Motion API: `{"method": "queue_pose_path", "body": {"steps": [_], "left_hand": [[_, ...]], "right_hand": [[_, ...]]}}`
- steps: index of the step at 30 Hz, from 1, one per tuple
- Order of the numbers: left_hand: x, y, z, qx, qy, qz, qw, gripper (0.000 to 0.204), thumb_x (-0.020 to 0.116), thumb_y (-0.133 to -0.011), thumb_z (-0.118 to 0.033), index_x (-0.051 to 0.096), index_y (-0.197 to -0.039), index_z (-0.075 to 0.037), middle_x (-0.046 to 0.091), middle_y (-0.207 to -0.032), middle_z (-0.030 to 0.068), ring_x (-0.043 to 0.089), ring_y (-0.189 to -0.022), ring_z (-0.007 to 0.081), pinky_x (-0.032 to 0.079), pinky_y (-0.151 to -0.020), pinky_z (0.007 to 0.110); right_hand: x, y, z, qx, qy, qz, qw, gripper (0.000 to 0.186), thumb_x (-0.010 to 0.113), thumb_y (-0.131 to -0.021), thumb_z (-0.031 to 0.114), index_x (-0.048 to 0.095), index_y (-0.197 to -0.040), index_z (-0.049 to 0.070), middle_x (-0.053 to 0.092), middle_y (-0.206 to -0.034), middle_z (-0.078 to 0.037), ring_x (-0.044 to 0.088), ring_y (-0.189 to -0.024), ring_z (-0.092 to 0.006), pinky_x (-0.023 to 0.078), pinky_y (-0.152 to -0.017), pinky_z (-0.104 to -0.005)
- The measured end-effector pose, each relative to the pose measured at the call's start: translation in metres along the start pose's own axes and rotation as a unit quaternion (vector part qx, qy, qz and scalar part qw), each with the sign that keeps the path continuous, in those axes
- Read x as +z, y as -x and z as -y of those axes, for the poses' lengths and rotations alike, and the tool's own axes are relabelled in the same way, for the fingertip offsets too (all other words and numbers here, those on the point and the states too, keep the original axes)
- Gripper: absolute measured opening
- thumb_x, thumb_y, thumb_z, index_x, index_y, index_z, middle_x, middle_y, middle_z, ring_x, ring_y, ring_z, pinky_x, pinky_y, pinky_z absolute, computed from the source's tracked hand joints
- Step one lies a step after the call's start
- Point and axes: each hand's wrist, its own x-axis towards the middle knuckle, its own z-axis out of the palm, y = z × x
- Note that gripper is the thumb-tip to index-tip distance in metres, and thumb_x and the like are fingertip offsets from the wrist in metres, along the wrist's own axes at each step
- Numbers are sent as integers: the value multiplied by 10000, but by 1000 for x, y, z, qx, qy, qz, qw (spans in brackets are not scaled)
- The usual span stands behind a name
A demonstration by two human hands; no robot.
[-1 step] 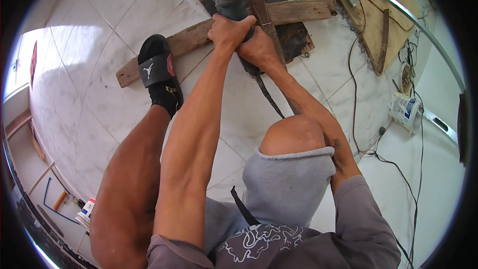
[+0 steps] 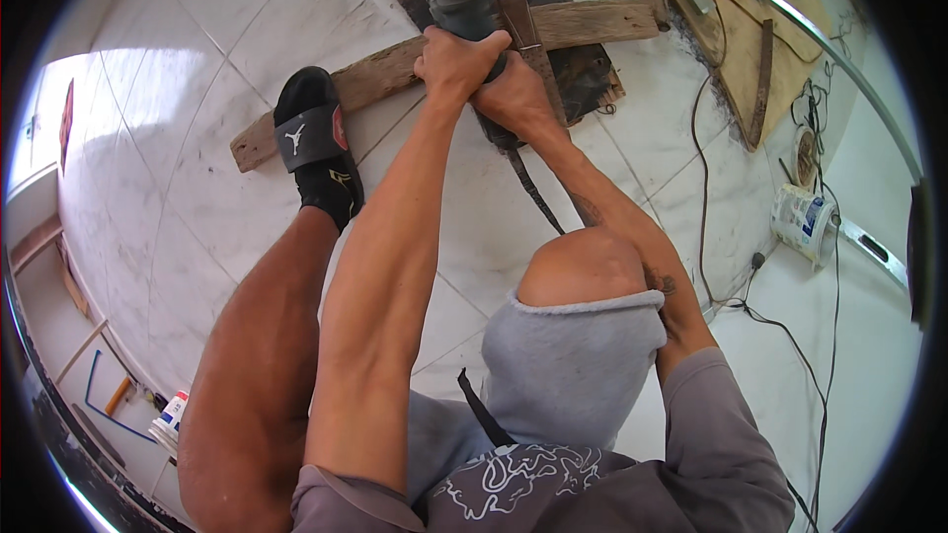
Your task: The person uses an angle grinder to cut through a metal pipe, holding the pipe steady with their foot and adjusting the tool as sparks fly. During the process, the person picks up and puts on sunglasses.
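Both hands are closed around a dark grey corded power tool [image 2: 462, 2], whose exact kind I cannot make out. My left hand [image 2: 459, 61] wraps its body just behind the round, hollow-looking front end. Close against it and slightly nearer, my right hand [image 2: 515, 97] grips the rear part, hiding much of the handle. A black cord [image 2: 533, 188] trails from the tool's back toward my bent right knee. Beside the tool, a flat rusty brown bar [image 2: 521, 25] crosses a weathered wooden plank [image 2: 602, 22]. Under these lies a dark, worn board [image 2: 583, 74] on the floor.
My left foot, in a black slide sandal [image 2: 314, 138], rests on the plank's left end. At right stand a white bucket [image 2: 802, 222] and a plywood sheet [image 2: 741, 49], with loose cables [image 2: 703, 188] along the tiled floor. A blue-framed hacksaw [image 2: 104, 400] lies far left.
The tool's front end has shifted very slightly down toward me and to the right. Both hands keep their grip; the plank and board look unmoved.
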Motion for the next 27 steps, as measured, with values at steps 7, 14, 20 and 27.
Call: {"method": "queue_pose_path", "body": {"steps": [7,14,20,27], "left_hand": [[-6,7,-3,3,-3,-16,1000,1041,791,-601,-539,438,-1237,206,634,-1150,333,601,-1133,456,369,-1062,500],[-7,1,-2,-1,1,6,1000,1056,800,-605,-531,423,-1245,219,625,-1157,350,615,-1111,467,412,-1039,495],[-9,0,-2,4,-3,11,1000,1064,806,-601,-529,420,-1244,225,625,-1161,355,623,-1107,466,434,-1022,492],[-8,1,-5,-1,-11,8,1000,1067,808,-599,-522,417,-1252,226,625,-1167,353,623,-1119,459,453,-1013,480]], "right_hand": [[3,1,1,-17,-11,-3,1000,731,828,-665,429,606,-1123,-96,694,-1077,-299,681,-1078,-400,530,-933,-401],[1,-4,0,-17,9,14,1000,721,810,-679,428,606,-1117,-106,689,-1086,-309,674,-1087,-414,529,-939,-415],[0,-1,4,-18,4,15,1000,694,807,-678,430,631,-1105,-88,692,-1084,-305,674,-1083,-423,533,-933,-420],[2,-4,-1,-15,7,9,1000,706,807,-676,431,629,-1114,-94,690,-1087,-307,677,-1083,-416,538,-930,-420]]}}
